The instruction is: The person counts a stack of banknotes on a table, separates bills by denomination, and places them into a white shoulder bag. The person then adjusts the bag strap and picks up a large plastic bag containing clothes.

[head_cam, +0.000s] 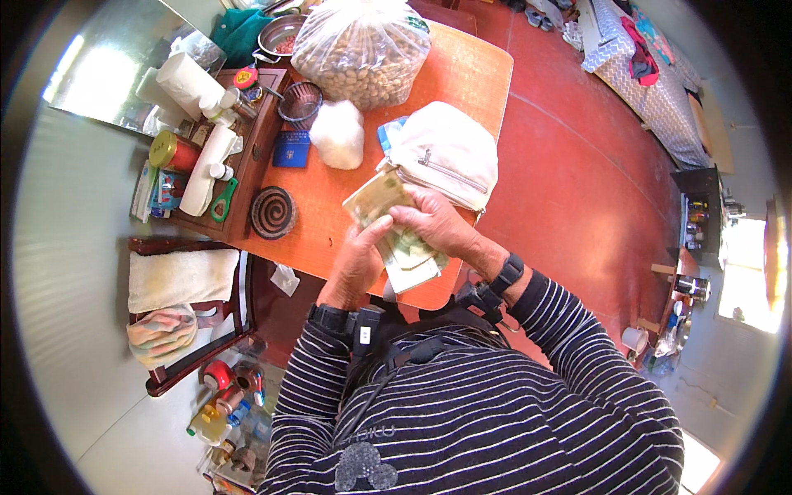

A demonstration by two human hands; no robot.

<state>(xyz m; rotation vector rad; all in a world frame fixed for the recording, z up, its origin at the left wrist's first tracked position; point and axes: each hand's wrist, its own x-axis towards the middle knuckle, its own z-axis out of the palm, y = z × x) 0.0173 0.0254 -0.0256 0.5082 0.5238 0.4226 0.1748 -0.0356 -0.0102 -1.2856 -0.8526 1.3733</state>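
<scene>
Between my two hands is a small stack of greenish-brown banknotes [378, 197], held above the front edge of the table. My left hand [357, 258] grips its near left side with the thumb on top. On the right, my right hand [440, 224] pinches the notes between thumb and fingers. White paper [416, 276] sticks out below the folded notes; what it is, I cannot tell. Just beyond my right hand lies a cream zippered bag [448, 145], partly covered by the notes. A light blue item [388, 134] shows at its left side.
The orange table [473, 62] carries a plastic bag of unshelled peanuts [365, 68], white fluffy wadding [338, 135], a dark glass bowl [300, 105], a blue booklet [291, 149] and a black mosquito coil [273, 213]. A wooden cabinet [232, 232] and a chair [235, 309] stand left.
</scene>
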